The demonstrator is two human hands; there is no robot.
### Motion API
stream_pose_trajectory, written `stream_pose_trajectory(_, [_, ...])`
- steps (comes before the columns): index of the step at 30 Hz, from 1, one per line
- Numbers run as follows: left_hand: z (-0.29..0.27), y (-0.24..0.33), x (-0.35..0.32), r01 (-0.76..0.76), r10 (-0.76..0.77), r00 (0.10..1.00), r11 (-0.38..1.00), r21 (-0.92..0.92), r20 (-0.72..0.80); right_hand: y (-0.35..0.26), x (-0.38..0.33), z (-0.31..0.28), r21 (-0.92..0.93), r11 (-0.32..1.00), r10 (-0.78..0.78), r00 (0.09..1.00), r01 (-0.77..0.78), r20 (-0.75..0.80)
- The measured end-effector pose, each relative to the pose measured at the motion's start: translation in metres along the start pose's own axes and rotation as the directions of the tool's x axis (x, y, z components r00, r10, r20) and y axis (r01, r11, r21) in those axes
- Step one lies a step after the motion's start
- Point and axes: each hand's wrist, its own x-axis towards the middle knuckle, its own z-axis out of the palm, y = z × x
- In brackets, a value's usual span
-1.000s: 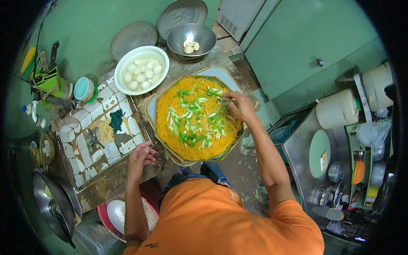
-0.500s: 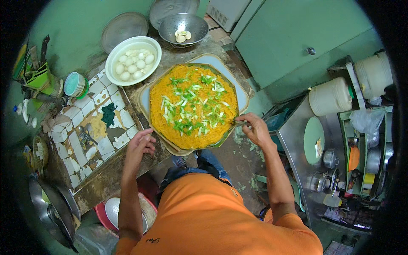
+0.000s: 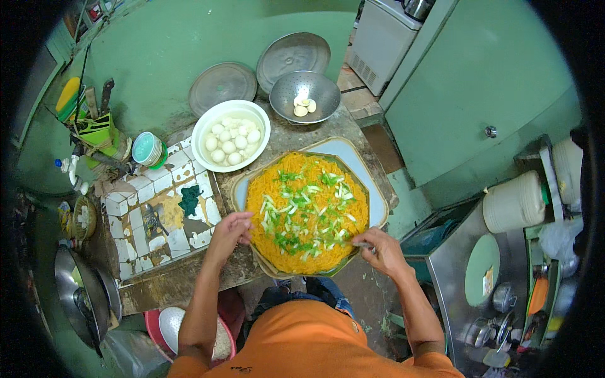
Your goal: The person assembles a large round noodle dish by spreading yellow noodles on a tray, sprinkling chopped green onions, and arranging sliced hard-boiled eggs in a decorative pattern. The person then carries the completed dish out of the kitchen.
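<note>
A wide platter of yellow-orange noodles (image 3: 302, 214), strewn with chopped green and white scallions (image 3: 309, 200), rests on a pale blue tray (image 3: 376, 200) with a tan rim. Green leaf lining shows along part of the noodles' edge. My left hand (image 3: 232, 234) is at the left edge of the noodles, fingers apart and slightly curled, holding nothing. At the near right edge my right hand (image 3: 381, 251) pinches a thin metal utensil (image 3: 363, 244); its working end is unclear among the noodles. Behind the tray stands a white bowl (image 3: 265, 120) of peeled boiled eggs (image 3: 234, 142) in liquid.
A metal colander (image 3: 324, 94) holding several pale egg pieces stands behind the tray. Left of it are round metal lids (image 3: 222, 88), a broken-tiled counter (image 3: 178, 242), a dark green cloth (image 3: 189, 200) and a knife holder (image 3: 101, 133). A steel table (image 3: 450, 264) stands at right.
The view has tilted, so the scene sits lower and farther right. My left hand has moved farther up along the noodles' left edge. My right hand has shifted slightly inward with the utensil.
</note>
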Motion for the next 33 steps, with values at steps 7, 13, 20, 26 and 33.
stream_pose_trajectory(7, [0.05, 0.085, 0.172, -0.347, 0.375, 0.925, 0.771, 0.535, 0.06, 0.038, 0.02, -0.018, 0.36, 0.926, 0.159, 0.983, -0.115, -0.096])
stream_pose_trajectory(13, [0.098, 0.13, 0.355, -0.159, 0.481, 0.877, 0.288, 0.944, 0.001, 0.067, 0.019, -0.017, 0.542, 0.828, 0.271, 0.948, -0.142, -0.165])
stream_pose_trajectory(20, [0.128, 0.103, 0.424, 0.146, 0.378, 0.895, 0.256, 0.956, -0.238, 0.106, -0.004, -0.011, 0.584, 0.791, 0.331, 0.93, -0.182, -0.159])
stream_pose_trajectory(26, [0.142, 0.083, 0.421, -0.18, 0.679, 0.675, 0.531, 0.828, -0.289, 0.119, -0.008, -0.018, 0.583, 0.768, 0.437, 0.883, -0.266, -0.173])
stream_pose_trajectory(33, [0.127, 0.122, 0.31, -0.318, 0.334, 0.942, 0.843, -0.433, -0.042, 0.087, 0.007, -0.014, 0.783, 0.569, 0.518, 0.849, -0.249, -0.106])
